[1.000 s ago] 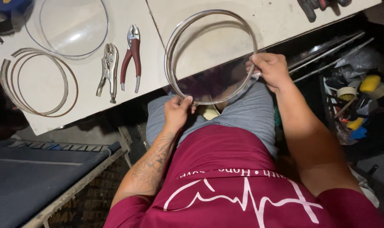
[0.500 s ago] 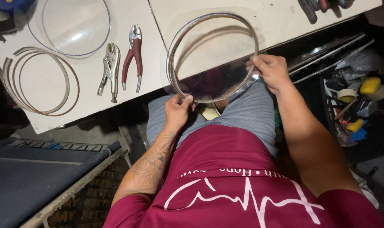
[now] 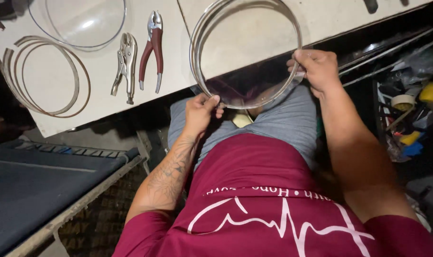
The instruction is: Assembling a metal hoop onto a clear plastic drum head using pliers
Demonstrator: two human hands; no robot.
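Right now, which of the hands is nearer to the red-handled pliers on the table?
Left. The left hand grips the metal-rimmed glass lid at its lower left edge, just right of the red-handled pliers. The right hand holds the lid's far right edge.

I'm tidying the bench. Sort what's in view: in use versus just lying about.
In use:
left hand
right hand
metal-rimmed glass disc, held by both at its rim

Lying about:
locking pliers
red-handled pliers
loose metal bands
clear glass dome
tape rolls

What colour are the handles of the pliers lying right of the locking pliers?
Dark red handles, steel jaws; head view.
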